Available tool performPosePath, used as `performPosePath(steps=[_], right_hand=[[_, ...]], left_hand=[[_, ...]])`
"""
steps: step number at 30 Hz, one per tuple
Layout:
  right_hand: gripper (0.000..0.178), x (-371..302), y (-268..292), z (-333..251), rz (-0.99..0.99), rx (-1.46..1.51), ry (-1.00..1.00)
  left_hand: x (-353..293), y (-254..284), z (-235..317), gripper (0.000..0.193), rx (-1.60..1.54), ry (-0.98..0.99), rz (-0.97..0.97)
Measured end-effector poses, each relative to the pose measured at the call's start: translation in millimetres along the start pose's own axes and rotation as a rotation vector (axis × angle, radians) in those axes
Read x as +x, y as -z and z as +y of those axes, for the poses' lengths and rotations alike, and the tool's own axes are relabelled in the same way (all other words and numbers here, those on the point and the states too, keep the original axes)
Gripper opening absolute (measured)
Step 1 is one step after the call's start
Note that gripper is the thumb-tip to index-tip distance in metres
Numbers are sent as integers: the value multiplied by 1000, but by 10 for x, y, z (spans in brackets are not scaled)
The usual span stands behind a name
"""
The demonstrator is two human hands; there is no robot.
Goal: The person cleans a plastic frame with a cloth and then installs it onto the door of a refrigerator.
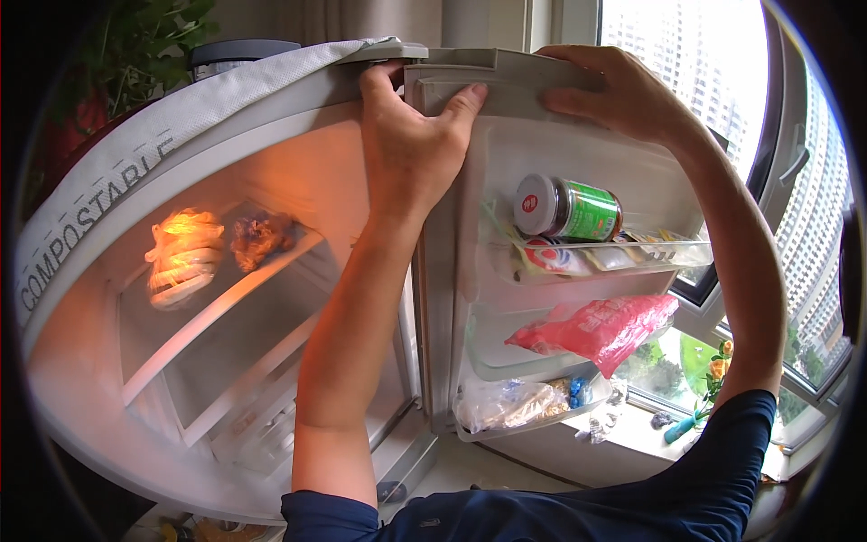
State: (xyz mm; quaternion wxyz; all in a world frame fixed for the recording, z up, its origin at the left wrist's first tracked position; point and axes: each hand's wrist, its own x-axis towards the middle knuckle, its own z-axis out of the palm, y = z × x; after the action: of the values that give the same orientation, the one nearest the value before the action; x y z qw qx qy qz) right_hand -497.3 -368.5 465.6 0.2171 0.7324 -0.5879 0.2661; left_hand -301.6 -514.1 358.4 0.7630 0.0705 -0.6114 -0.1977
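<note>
Indoors, open fridge beside window

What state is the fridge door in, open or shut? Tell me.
Open: the door stands swung out, with its shelves and the lit inside of the fridge both showing.

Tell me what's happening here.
A person's left hand is beside the hinge of an open fridge door, thumb on the door; the right hand grips its top edge. A jar lies sideways on the upper door shelf, a pink bag below it. Two bundles sit inside the lit fridge.
</note>
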Motion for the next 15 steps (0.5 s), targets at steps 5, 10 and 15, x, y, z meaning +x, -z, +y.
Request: performPosePath(steps=[5, 10, 15], right_hand=[[62, -15, -26, -20, 37, -13, -64], [63, -37, -32, 18, 21, 15, -74], [63, -50, 47, 14, -2, -41, -36]], left_hand=[[-31, 25, 241, 82, 159, 84, -1], [10, -22, 125, 85, 161, 40, 7], [40, 25, 167, 83, 131, 38, -23]])
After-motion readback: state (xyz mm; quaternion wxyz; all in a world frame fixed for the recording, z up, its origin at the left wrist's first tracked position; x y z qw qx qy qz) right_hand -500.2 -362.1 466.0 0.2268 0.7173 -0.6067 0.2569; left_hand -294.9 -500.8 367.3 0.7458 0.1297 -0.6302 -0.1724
